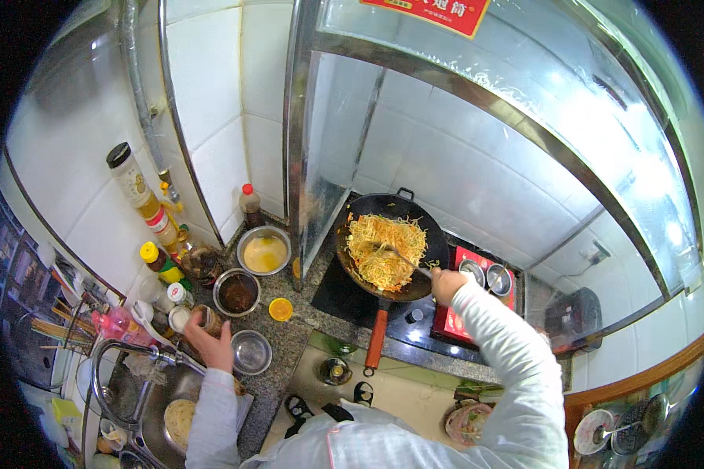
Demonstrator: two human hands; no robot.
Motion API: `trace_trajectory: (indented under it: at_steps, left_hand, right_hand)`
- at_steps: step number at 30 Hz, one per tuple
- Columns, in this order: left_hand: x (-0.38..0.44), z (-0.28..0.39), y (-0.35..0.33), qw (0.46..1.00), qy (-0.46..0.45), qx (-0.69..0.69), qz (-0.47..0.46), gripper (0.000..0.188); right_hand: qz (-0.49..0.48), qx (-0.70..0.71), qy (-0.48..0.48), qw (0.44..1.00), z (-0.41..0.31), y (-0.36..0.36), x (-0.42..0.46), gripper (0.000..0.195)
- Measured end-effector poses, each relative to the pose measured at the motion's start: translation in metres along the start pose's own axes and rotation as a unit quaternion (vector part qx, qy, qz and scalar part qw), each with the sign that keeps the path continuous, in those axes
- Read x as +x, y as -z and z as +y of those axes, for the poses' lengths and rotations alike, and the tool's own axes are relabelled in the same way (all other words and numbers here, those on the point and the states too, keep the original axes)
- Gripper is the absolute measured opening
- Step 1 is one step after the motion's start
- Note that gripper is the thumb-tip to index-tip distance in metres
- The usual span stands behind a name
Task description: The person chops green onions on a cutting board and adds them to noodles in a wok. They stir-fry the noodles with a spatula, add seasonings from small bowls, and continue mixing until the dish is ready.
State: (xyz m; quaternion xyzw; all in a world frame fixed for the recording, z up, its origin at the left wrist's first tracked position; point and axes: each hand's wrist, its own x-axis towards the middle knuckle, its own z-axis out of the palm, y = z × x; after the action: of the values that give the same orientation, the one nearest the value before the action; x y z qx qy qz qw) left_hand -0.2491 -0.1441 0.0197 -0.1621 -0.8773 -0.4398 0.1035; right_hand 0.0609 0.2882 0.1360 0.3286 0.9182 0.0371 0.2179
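My right hand (447,286) grips the handle of a metal spatula (408,260), whose blade is partly buried in the noodles. Thin noodles (387,246) with orange shreds fill the middle of a black wok (437,240) on the cooktop. The wok's wooden handle (377,340) points towards me. Over the counter by the sink, my left hand (211,345) has its thumb and fingers spread around a small brown-filled jar (211,321); whether it grips the jar is unclear. Close by are a white-topped container (179,318) and an empty-looking metal bowl (251,352).
Bowls of yellowish liquid (265,254) and dark sauce (236,292), a yellow lid (280,309) and a red-capped bottle (250,205) stand on the granite counter. A faucet (102,363) arches over the sink (155,410). Two metal cups (498,279) sit right of the wok; a glass partition (328,193) rises left.
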Motion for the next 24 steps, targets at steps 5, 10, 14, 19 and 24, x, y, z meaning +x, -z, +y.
trace_trajectory:
  at_steps: [5,10,14,19,24]
  left_hand:
    - [-0.09,0.089,-0.044,0.911,-0.01,-0.266,-0.315,0.02]
    - [-0.175,0.121,-0.122,0.729,0.252,-0.419,-0.478,0.056]
    - [-0.19,0.154,-0.135,0.645,0.331,-0.444,-0.527,0.065]
    - [-0.201,0.15,-0.143,0.629,0.334,-0.472,-0.519,0.057]
    - [-0.196,0.152,-0.145,0.649,0.323,-0.449,-0.523,0.056]
  right_hand:
    - [-0.036,-0.039,-0.013,0.999,0.041,0.097,-0.006,0.037]
    - [-0.229,-0.166,0.094,0.954,0.043,0.132,0.043,0.032]
    - [-0.305,-0.32,0.297,0.847,0.084,0.097,0.087,0.033]
    - [-0.229,-0.275,0.117,0.926,0.047,0.089,0.105,0.026]
    - [-0.068,-0.17,0.078,0.98,0.032,0.112,0.053,0.023]
